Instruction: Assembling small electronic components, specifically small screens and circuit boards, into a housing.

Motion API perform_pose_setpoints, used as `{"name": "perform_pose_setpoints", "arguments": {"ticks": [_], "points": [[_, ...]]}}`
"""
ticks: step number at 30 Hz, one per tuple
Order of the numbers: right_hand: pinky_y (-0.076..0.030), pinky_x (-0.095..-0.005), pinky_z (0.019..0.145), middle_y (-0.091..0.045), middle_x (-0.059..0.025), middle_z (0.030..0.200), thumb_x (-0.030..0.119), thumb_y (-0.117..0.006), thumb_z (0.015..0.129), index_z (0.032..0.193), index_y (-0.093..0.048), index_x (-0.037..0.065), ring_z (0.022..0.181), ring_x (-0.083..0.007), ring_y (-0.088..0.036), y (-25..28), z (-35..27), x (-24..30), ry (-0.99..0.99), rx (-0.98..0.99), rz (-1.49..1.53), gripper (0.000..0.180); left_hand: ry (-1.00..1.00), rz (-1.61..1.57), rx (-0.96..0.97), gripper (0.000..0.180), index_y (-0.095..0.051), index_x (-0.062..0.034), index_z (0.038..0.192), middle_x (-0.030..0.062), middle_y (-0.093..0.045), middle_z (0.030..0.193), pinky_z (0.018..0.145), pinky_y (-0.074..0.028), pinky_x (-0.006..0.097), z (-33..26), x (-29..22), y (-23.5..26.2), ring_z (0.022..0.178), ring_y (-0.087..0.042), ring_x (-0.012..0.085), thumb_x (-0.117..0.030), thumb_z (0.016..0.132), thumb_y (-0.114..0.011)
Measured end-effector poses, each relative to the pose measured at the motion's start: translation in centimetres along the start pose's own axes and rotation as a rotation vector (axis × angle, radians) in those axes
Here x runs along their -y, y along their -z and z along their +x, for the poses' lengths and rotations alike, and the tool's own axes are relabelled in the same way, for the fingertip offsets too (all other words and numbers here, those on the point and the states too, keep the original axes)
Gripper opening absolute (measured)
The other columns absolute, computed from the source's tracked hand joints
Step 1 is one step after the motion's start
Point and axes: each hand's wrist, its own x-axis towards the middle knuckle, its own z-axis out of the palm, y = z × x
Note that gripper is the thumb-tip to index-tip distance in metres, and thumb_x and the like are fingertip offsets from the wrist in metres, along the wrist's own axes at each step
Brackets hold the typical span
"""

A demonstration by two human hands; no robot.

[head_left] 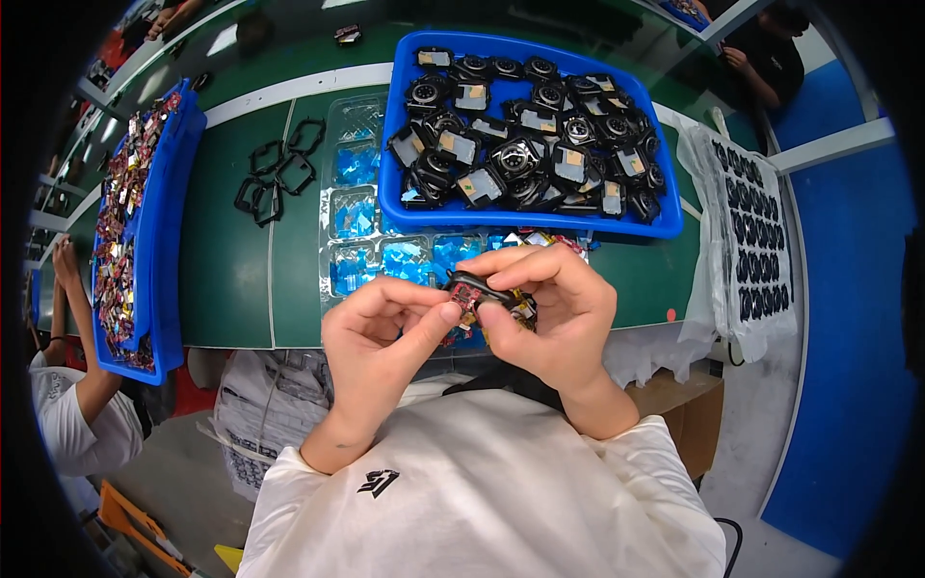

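Close to my body, just over the table's near edge, both hands meet around one small assembly. My left hand (371, 337) is closed, thumb and fingertips pinching a small red circuit board (463, 295). My right hand (564, 313) grips a black smartwatch case (479, 281) between thumb and fingers, its body partly hidden by them. Board and case touch or nearly touch; whether they are joined I cannot tell. Beneath and behind the hands lie more small red and yellow electronic parts (549, 239), mostly covered. Beyond them a blue tray (530, 221) holds many black watch cases.
A clear compartment tray (325, 226) with blue film pieces lies partly under the blue tray. Loose black frames (295, 174) rest to its left. At far left stands a blue bin (173, 193) of circuit boards. White sheeting (708, 183) with rows of black parts is at right. Other people work nearby.
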Motion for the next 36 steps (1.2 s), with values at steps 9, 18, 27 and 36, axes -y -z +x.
{"name": "perform_pose_setpoints", "arguments": {"ticks": [9, 18, 27, 36], "points": [[-0.054, -0.0227, 0.063, -0.064, -0.0129, 0.091, -0.006, -0.064, 0.079, 0.100, -0.063, -0.004, 0.082, -0.0181, -0.066, 1.7, 5.2, 1.5, -0.061, 0.366, -0.292, 0.021, -0.140, 0.265, -0.105, 0.015, -0.060, 0.0007, 0.090, 0.0006, -0.062, 0.062, 0.048, -0.033, 0.016, 0.8, 0.6, 1.4, 0.056, -0.056, 0.0024, 0.001, 0.079, -0.068], [-0.047, -0.0241, 0.073, -0.069, -0.0072, 0.083, 0.024, -0.073, 0.072, 0.099, -0.070, 0.004, 0.078, -0.0119, -0.064, 9.9, 26.4, -7.8, -0.038, -0.177, -0.864, 0.034, -0.199, 0.367, -0.086, 0.007, -0.066, -0.0002, 0.082, 0.0018, -0.064, 0.064, 0.048, -0.032, 0.018, 0.3, 1.0, 1.8, 0.057, -0.060, 0.0047, -0.007, 0.085, -0.064], [-0.052, -0.0328, 0.074, -0.069, -0.0092, 0.073, 0.035, -0.077, 0.065, 0.074, -0.070, 0.004, 0.078, -0.0218, -0.068, 13.6, 29.9, -13.4, -0.515, -0.142, -1.253, 0.033, -0.416, 0.867, 0.000, 0.013, -0.069, -0.0056, 0.083, 0.0033, -0.061, 0.074, 0.058, -0.039, 0.028, 1.0, -0.1, 2.1, 0.067, -0.049, 0.0167, -0.007, 0.071, -0.073], [-0.052, -0.0321, 0.075, -0.069, -0.0114, 0.093, 0.027, -0.066, 0.077, 0.101, -0.067, 0.004, 0.084, -0.0204, -0.066, 8.7, 18.9, -3.3, 0.094, 0.193, -0.864, 0.033, -0.423, 1.022, 0.388, 0.036, -0.067, -0.0104, 0.098, 0.0039, -0.051, 0.089, 0.067, -0.042, 0.034, 1.2, 0.2, 0.4, 0.080, -0.047, 0.0232, -0.013, 0.063, -0.078]]}}
